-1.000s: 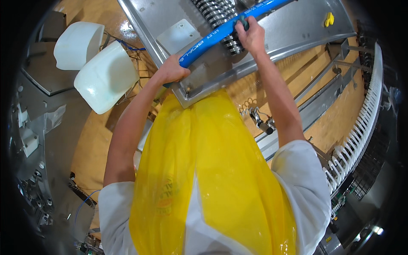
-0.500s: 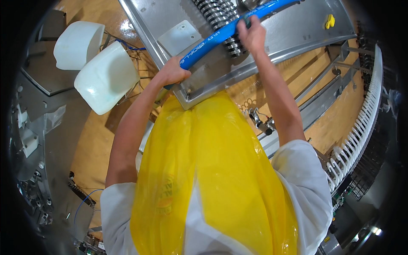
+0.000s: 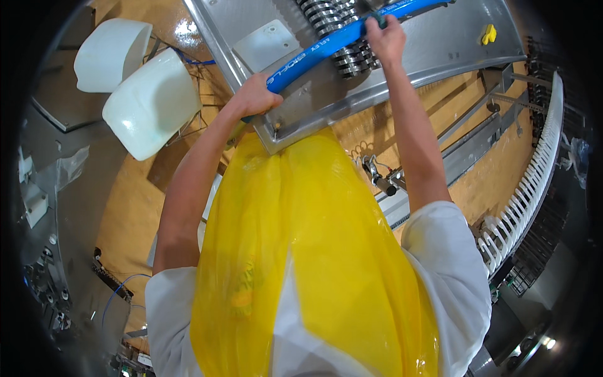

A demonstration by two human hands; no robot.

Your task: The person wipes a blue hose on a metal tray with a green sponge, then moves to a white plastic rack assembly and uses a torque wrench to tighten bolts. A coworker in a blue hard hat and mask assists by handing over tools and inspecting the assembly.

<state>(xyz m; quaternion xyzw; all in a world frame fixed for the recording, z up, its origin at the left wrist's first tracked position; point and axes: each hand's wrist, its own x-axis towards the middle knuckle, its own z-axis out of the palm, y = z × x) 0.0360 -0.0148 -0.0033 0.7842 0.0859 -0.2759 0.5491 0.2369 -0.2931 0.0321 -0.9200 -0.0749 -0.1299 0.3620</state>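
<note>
Left hand (image 3: 254, 95), right hand (image 3: 386, 39) gripping blue hose (image 3: 326, 47)

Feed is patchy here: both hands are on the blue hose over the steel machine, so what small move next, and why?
Probably steady the blue flexible hose before shifting either grip: the left hand and right hand hold it apart, and it lies across the ribbed metal rollers.

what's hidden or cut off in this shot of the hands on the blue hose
- Blue hose, head view: its far end runs off the top edge; its near end is covered by the left hand.
- Right hand: its fingers wrap over the hose, so the inside of the grip is unseen.
- Ribbed rollers: cut by the top edge, crossed by the hose.
- Floor below: blocked by the yellow apron.
</note>
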